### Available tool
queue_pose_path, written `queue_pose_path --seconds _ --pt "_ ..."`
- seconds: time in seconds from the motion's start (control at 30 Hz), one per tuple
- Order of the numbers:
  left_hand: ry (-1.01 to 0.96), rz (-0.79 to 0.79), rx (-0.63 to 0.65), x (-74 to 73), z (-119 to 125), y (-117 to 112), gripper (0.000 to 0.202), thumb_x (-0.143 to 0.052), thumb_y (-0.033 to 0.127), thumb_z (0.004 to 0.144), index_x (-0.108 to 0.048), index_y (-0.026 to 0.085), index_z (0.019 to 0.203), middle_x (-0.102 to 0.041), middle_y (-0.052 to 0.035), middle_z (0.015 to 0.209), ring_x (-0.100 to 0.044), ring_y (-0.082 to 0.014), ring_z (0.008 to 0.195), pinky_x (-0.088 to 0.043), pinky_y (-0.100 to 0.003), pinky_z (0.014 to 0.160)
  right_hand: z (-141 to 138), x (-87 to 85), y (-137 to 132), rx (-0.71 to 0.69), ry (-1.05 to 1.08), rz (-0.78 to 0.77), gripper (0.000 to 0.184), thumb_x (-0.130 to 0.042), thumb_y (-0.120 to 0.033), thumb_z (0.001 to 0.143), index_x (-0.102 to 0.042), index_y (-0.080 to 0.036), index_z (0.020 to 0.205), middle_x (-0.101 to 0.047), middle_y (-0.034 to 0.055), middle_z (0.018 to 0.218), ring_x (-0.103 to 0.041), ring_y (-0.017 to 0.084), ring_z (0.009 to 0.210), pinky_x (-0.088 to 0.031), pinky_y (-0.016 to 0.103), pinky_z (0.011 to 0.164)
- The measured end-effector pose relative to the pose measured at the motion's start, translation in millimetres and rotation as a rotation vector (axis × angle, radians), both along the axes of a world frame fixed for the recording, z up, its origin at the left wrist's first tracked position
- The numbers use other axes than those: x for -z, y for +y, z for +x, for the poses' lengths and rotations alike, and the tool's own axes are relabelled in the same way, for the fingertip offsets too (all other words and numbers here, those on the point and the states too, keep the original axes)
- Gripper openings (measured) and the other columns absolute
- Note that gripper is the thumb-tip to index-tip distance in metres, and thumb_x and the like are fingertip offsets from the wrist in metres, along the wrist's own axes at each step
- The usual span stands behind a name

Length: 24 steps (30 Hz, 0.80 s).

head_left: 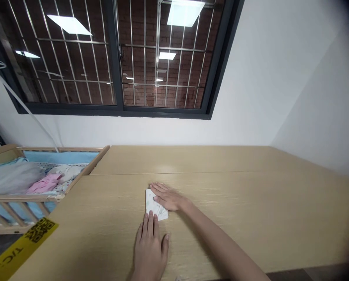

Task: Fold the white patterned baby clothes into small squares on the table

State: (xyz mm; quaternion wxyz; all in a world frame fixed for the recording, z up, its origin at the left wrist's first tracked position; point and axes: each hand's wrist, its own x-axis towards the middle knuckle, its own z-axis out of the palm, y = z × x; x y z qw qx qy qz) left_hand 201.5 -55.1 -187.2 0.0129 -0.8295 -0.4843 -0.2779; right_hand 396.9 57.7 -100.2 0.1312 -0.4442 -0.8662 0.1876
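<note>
On the left side, beside the wooden table (250, 203), stands a wooden crib (25, 198) with slatted sides. Inside it there is a blue lining, a grey cloth (12, 177), a pink garment (44, 183) and a pale patterned garment (66, 171), all lying loose together.

At the near left corner of the table a yellow sticker (22, 246) is fixed. It carries a black QR code and the letters "T/C"; other writing on it is too small to read.

Near the middle of the table lies a small folded white cloth (154, 207) with a faint coloured print. The right hand (167, 197) is flat and open, fingers stretched together, and its palm presses on the upper part of the cloth. The left hand (151, 246) is also open and flat on the table, and its fingertips touch the near edge of the cloth. Neither hand grips anything; both only press down.

Behind the table a white wall carries a dark-framed window (118, 58) with metal bars.
</note>
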Motion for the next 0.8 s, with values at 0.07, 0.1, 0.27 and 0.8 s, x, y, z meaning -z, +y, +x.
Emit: queue_pose_path --seconds 0.07,0.1,0.27,0.8 --pt "0.004 0.024 0.02 3.4 -1 1 0.062 -0.044 0.043 0.098 -0.04 0.012 0.152 -0.034 -0.0125 0.16 -0.033 -0.0308 0.148 -0.039 -0.045 0.115 3 2.7 7 0.027 -0.016 -0.006 0.068 -0.022 -0.059 0.106 -0.017 -0.022 0.162 -0.01 0.0045 0.168 -0.006 0.023 0.156 -0.002 0.042 0.128" --pt "0.002 0.035 0.022 4.3 0 0 0.062 -0.044 0.042 0.098 -0.04 0.012 0.153 -0.034 -0.0129 0.16 -0.033 -0.0307 0.148 -0.039 -0.045 0.115 3 3.4 10 0.039 -0.027 -0.011 0.07 -0.02 -0.06 0.106 -0.017 -0.02 0.162 -0.009 0.0057 0.168 -0.005 0.022 0.156 -0.002 0.041 0.128" --pt "-0.049 0.01 0.008 -8.1 0 -1 0.058 -0.043 0.038 0.098 -0.043 0.01 0.149 -0.039 -0.0154 0.158 -0.034 -0.0302 0.147 -0.037 -0.046 0.116 1 -4.1 8 0.075 -0.012 -0.016 0.075 -0.024 -0.065 0.103 -0.023 -0.017 0.162 -0.014 0.0091 0.167 -0.011 0.024 0.155 -0.006 0.041 0.128" --pt "0.062 -0.54 -0.185 -96.7 -4 66 0.035 -0.044 0.039 0.098 -0.064 0.011 0.098 -0.071 -0.0213 0.106 -0.068 -0.0331 0.099 -0.046 -0.038 0.079 -5 -4.8 -8 0.485 0.29 0.04 0.024 -0.073 -0.022 0.077 -0.067 -0.015 0.1 -0.066 0.0062 0.096 -0.06 0.017 0.081 -0.047 0.027 0.072"
